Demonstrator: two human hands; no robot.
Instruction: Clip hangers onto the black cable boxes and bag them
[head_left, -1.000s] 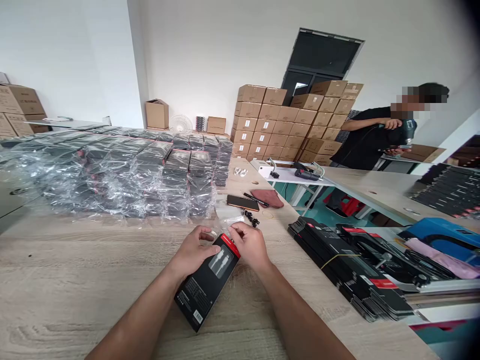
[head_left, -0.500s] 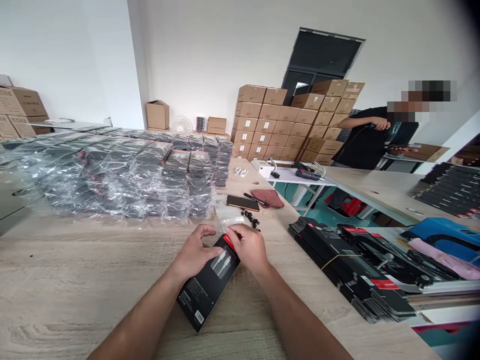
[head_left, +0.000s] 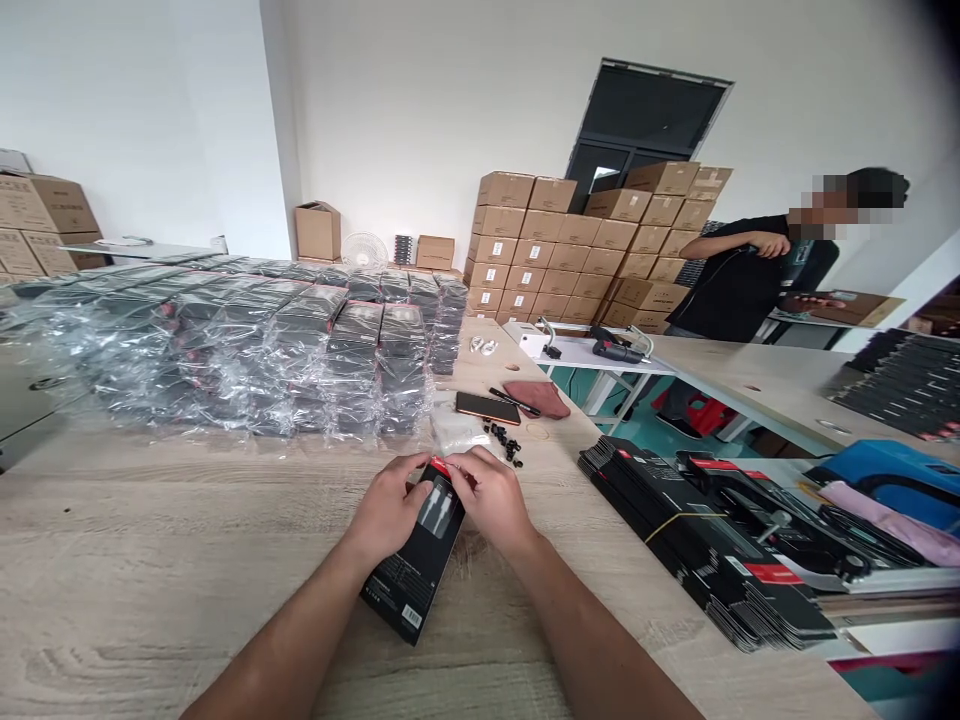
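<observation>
A flat black cable box [head_left: 417,560] with a red top end and a picture of white cable plugs lies slanted over the wooden table in front of me. My left hand [head_left: 388,503] grips its upper left edge, thumb on the printed face. At the red top end, the fingers of my right hand [head_left: 491,492] pinch the upper right corner. Just beyond my hands are a clear plastic bag [head_left: 459,432] and several small black parts [head_left: 504,440]. What the fingertips do behind the box is hidden.
Shrink-wrapped stacks of black boxes [head_left: 300,350] fill the back left. A phone [head_left: 487,407], a pen [head_left: 517,402] and a brown cloth [head_left: 541,398] lie beyond the bag. Banded flat black boxes [head_left: 697,530] line the right edge. A person in black [head_left: 731,275] stands at the back right.
The box has turned a little more upright, its top end shifting slightly left. My left hand has closed in around its upper edge; my right hand stays at the top corner.
</observation>
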